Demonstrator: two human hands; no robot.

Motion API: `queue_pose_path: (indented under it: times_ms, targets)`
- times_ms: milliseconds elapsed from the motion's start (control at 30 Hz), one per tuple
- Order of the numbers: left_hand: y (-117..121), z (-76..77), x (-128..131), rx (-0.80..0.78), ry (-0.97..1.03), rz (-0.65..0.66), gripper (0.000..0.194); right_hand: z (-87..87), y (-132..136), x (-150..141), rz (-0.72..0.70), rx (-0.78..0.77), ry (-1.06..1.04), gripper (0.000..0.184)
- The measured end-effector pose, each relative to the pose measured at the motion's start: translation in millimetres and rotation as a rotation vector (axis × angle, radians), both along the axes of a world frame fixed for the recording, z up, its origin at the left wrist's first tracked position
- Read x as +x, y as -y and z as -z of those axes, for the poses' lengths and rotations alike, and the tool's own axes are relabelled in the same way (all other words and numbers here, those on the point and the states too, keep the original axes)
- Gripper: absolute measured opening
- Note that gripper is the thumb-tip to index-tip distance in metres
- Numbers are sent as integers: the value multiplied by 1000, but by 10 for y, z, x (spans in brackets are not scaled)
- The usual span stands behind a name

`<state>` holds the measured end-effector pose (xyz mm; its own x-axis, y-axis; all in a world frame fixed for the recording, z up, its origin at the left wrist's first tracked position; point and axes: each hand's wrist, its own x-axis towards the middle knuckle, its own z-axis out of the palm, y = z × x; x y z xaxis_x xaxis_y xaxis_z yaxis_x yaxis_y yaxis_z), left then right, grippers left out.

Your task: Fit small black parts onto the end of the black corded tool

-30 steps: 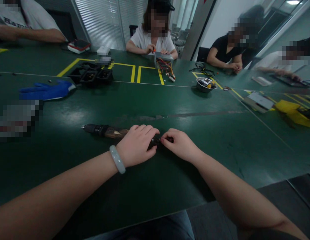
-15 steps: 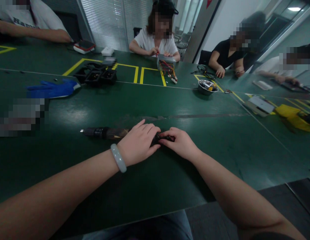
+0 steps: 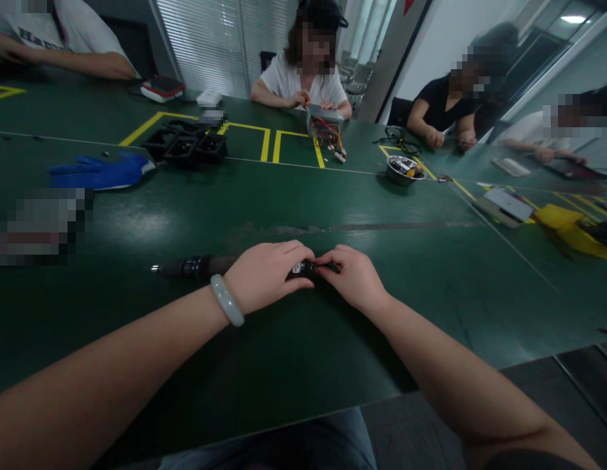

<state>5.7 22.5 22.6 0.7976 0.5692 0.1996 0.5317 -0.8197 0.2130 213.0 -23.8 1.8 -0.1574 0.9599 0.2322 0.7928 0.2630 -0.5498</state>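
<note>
A long, dark rod-shaped tool [image 3: 193, 267] lies across the green table [image 3: 303, 365] in front of me. It has a silver tip at its left end, a ringed black collar and a brownish middle section. My left hand [image 3: 267, 274], with a pale bangle at the wrist, wraps over the rod from above and covers much of it. Past its fingers shows the rod's black right end with a small white label. There my right hand [image 3: 355, 277] pinches a thin black piece [image 3: 334, 267], mostly hidden by the fingers. Whether that piece is joined to the rod I cannot tell.
A blue glove [image 3: 100, 172] and black trays [image 3: 183, 147] are at the far left. A metal bowl [image 3: 404, 171] holds small parts. Farther back stands a grey box [image 3: 326, 117] with coloured wires. Several people sit around the table. A yellow item [image 3: 572, 228] lies at right.
The rod and my left hand have shifted slightly left, and the rod's labelled right end shows more. My right hand keeps its pinch, with a small change in finger position.
</note>
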Motion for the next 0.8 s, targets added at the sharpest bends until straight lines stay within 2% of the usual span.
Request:
queue_pose_path:
  times_ms: [200,433,633,800]
  targets:
    - [115,-3,69,12,36,-94,27,-50,41,-19,2,3,19,12]
    - [218,22,140,74,8,-151,18,-201,122,12,-60,-89,13,21]
    - [180,83,138,80,-9,-177,20,-140,96,-8,-18,-80,47,19]
    - [172,77,164,95,-30,-174,19,-101,89,-78,24,-56,76,13]
